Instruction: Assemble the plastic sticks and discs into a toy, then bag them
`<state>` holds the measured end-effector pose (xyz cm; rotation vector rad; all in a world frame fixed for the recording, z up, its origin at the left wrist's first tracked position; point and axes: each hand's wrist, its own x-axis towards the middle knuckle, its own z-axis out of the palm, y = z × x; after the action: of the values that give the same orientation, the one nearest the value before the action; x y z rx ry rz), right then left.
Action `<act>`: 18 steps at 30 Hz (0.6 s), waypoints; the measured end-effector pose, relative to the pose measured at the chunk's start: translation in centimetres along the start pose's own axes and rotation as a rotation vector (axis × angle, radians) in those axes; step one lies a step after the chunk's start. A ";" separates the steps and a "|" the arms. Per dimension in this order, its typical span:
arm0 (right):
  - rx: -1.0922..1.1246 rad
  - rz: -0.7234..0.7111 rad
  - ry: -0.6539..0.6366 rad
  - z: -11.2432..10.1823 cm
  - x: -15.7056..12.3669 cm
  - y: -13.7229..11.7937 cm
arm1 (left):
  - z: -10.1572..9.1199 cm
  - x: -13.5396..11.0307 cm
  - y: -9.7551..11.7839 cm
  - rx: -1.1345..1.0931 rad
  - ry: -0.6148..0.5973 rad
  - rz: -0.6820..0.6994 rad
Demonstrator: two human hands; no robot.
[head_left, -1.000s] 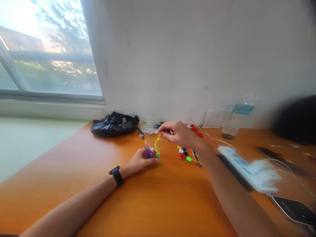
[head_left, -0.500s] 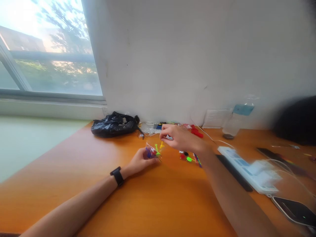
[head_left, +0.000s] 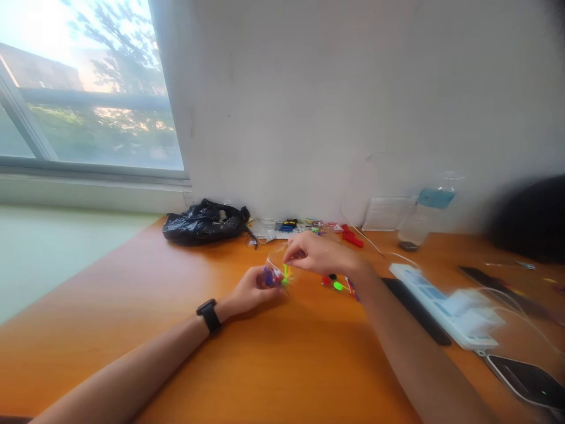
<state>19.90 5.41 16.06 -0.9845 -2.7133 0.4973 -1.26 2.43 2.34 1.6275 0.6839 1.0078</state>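
Observation:
My left hand, with a black watch on its wrist, is closed around a clear plastic bag. Blue, red and bright green small plastic pieces show in the bag beside my thumb. My right hand is just above the bag's opening, fingertips pinched on a small yellow plastic piece. Its lower end meets the green piece, and their exact shapes are too small to make out. Right of the bag, partly behind my right wrist, lie loose red, black and green pieces and thin coloured sticks.
A black plastic bag lies against the wall at the back left. Small packets and a red object lie along the wall. To the right are a clear bottle, a white power strip with cables, and a phone.
My right hand has come down and slightly left, bringing the yellow piece to the clear bag's opening. My left hand stays almost in place, still gripping the bag.

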 end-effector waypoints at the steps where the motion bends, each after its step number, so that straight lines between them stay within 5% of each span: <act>1: 0.010 0.000 -0.028 0.0 0.1 0.1 | 0.0 0.0 0.0 -0.003 -0.012 0.003; 10: 0.088 -0.046 0.103 -1.4 -0.8 -0.6 | -0.8 0.3 -0.8 -0.058 0.148 -0.022; 18: 0.183 0.012 0.307 -2.2 -2.2 -0.8 | -0.5 0.0 -0.2 0.078 -0.049 -0.017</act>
<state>21.77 3.88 18.18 -0.9421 -2.3472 0.5360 -1.71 2.78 2.22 1.7056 0.7101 0.9360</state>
